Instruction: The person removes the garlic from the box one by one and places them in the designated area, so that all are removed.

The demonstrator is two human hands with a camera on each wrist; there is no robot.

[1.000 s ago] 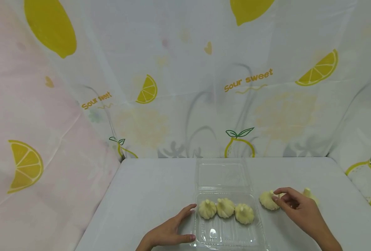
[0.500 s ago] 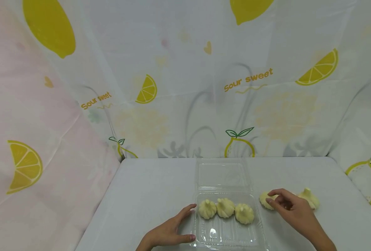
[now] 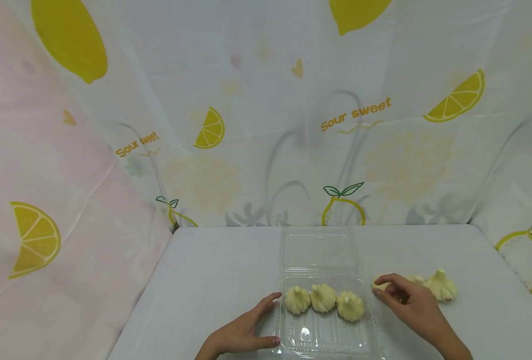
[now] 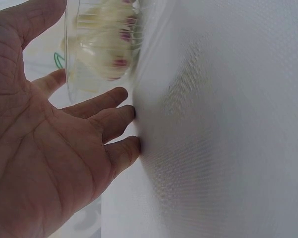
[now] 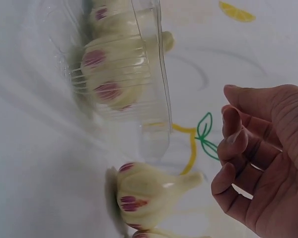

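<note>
A clear plastic clamshell box (image 3: pixel 329 342) lies with its lid folded back, and three garlic bulbs sit in a row inside, among them a left one (image 3: pixel 297 300), a middle one (image 3: pixel 323 299) and a right one (image 3: pixel 350 307). The left hand (image 3: pixel 243 331) is spread at the box's left side, thumb and index fingertip right at its rim. To the right of the box, the right hand (image 3: pixel 412 305) hovers with loosely bent fingers, thumb and index apart, nothing between them. Its fingers overlap a garlic bulb (image 5: pixel 149 196), mostly hidden in the head view.
Behind the right hand stand two more bulbs, one partly covered (image 3: pixel 415 279) and one at the far right (image 3: pixel 441 286). The transparent lid (image 3: pixel 320 252) lies toward the back of the white table (image 3: pixel 212 270). A lemon-print cloth (image 3: pixel 248 150) hangs behind it.
The right hand has shifted left, now covering most of the bulb nearest the box and uncovering the bulbs to its right. The left hand and box have stayed put.
</note>
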